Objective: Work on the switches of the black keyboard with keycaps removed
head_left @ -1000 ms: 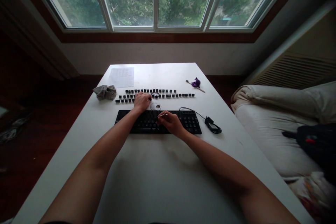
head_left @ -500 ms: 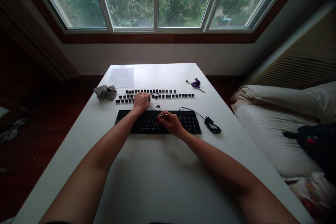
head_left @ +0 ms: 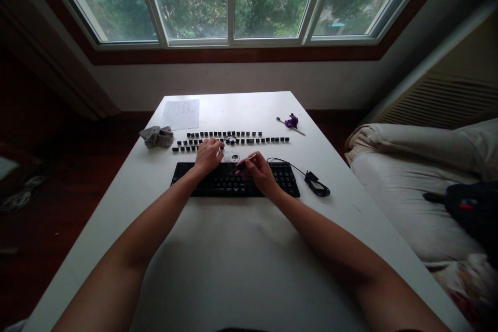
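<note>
A black keyboard [head_left: 221, 189] lies across the white table in front of me, with dark keys on its right part. Over its upper left edge, my left hand [head_left: 209, 155] has its fingers curled, with a small black keycap [head_left: 222, 148] at the fingertips. My right hand [head_left: 262, 172] is closed around a slim tool [head_left: 241, 164] just above the middle of the keyboard; the tool's exact kind is too small to make out. Loose black keycaps [head_left: 250, 141] stand in rows behind the keyboard. Between the hands sits a small clear round dish [head_left: 232, 157].
A grey cloth [head_left: 156, 137] and a printed sheet [head_left: 181, 114] lie at the table's left. Back right are a small brush [head_left: 299, 130] and a purple cloth [head_left: 291, 121]. The coiled cable [head_left: 318, 187] rests right of the keyboard. A sofa [head_left: 389, 181] stands beside the table.
My right hand has shifted slightly right and up with the slim tool, which now points left more plainly. My left hand has dropped slightly and stays by the keycaps.
</note>
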